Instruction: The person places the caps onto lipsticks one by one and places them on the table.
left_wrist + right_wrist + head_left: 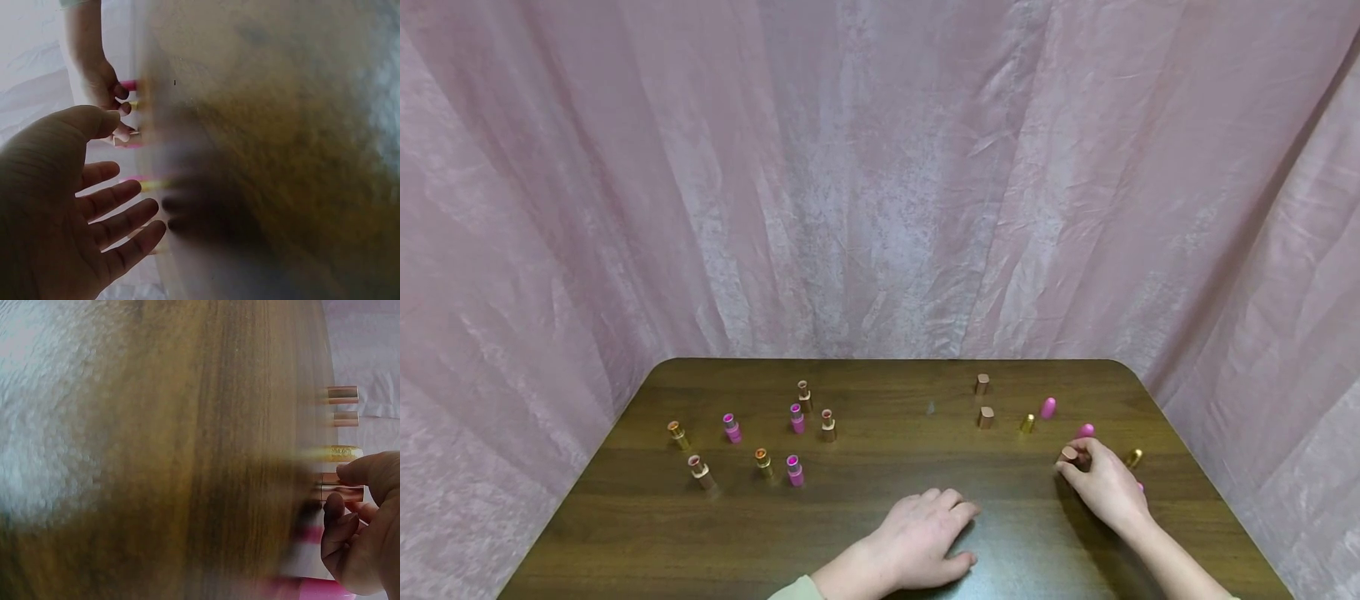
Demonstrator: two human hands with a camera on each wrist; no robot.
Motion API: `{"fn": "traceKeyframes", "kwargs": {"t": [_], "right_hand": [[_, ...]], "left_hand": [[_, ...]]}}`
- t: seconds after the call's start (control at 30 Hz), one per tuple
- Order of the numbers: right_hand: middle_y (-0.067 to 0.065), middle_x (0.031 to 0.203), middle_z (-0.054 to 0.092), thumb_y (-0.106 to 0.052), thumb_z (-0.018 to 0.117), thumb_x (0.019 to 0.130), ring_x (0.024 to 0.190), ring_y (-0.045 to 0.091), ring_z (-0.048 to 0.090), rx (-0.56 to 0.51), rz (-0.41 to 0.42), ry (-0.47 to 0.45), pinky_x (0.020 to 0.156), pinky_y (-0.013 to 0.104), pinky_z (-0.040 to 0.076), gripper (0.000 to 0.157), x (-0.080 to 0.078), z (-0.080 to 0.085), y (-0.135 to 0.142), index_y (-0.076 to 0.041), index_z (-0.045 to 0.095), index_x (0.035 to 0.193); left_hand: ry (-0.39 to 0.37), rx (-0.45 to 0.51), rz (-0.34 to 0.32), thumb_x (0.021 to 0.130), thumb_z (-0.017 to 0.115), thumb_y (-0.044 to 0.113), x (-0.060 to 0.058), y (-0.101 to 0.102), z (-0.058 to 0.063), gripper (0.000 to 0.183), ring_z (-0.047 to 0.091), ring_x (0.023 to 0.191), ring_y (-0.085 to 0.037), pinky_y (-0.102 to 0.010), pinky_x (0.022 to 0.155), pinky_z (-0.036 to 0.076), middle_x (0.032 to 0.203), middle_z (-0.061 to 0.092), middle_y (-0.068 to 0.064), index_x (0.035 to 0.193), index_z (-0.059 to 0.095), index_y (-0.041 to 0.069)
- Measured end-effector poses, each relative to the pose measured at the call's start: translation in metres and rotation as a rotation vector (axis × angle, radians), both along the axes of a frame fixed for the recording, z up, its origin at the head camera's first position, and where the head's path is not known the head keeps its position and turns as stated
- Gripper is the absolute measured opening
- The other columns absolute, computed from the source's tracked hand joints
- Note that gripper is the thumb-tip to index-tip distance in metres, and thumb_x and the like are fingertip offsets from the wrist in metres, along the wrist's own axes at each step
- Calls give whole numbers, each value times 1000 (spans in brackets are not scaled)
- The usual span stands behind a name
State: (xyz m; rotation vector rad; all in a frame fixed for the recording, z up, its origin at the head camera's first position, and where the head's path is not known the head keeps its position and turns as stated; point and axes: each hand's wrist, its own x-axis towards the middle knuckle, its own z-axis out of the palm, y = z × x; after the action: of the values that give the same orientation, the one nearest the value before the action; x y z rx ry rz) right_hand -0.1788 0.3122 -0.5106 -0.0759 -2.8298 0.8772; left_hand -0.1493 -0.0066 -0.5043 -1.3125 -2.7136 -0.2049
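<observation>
My right hand (pixel 1105 486) pinches a rose-gold lipstick cap (pixel 1067 454) between thumb and fingers at the right of the table. In the right wrist view the cap (pixel 342 487) stands upright relative to the tabletop. Just beyond that hand are a pink cap (pixel 1086 431) and a gold cap (pixel 1134 457); another pink cap is mostly hidden behind it. My left hand (pixel 925 537) is at the front middle with fingers spread and holds nothing. From the head view I cannot tell whether it touches the table.
Uncapped lipsticks in pink, gold and rose-gold stand on the left, among them a pink lipstick (pixel 795 471) and a gold lipstick (pixel 763 462). Right of centre are two rose-gold caps (pixel 986 417), a gold cap (pixel 1027 423) and a pink cap (pixel 1048 407). Pink curtains (pixel 880 183) surround the wooden table (pixel 887 450).
</observation>
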Motion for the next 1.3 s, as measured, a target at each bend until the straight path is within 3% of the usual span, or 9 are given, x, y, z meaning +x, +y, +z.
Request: {"fn": "traceKeyframes", "kwargs": {"t": [0.2,0.43,0.63,0.83,1.1,1.3], "right_hand": [[3,102,71,-28,74,94,96,23,65,0,-23,-12,77,45,49,20,1,4,-2,-13,67,105],[-4,95,68,-30,75,94,88,14,61,6,25,68,76,37,49,14,4,14,-14,-18,68,99],[-2,99,72,-25,79,90,98,28,66,61,85,187,83,49,48,13,6,21,-26,-20,70,97],[2,100,73,-23,83,85,99,37,65,99,99,270,82,55,46,19,9,21,-33,-16,73,99],[-3,99,73,-26,81,87,102,35,63,45,81,200,85,57,43,15,10,23,-37,-22,72,98],[-8,97,72,-31,79,90,104,30,60,-40,75,135,87,47,42,14,11,26,-39,-23,71,97]], "left_hand": [[-28,4,3,93,65,54,0,-2,1,55,59,107,-7,-26,80,52,125,61,10,139,60,25],[-18,40,-10,92,67,53,0,-8,8,59,60,106,-8,-25,78,52,127,60,9,143,57,24],[-19,64,-2,93,68,51,-4,-22,18,63,63,109,-11,-28,81,54,132,60,6,146,54,22],[-46,114,43,94,68,47,-9,-49,26,63,64,111,-13,-30,84,56,134,60,4,148,53,19],[-102,172,128,96,68,44,-14,-89,39,61,65,114,-17,-38,87,56,137,59,3,149,52,17],[-83,175,194,96,66,46,-23,-115,49,62,67,113,-20,-42,86,57,139,59,3,149,52,18]]}}
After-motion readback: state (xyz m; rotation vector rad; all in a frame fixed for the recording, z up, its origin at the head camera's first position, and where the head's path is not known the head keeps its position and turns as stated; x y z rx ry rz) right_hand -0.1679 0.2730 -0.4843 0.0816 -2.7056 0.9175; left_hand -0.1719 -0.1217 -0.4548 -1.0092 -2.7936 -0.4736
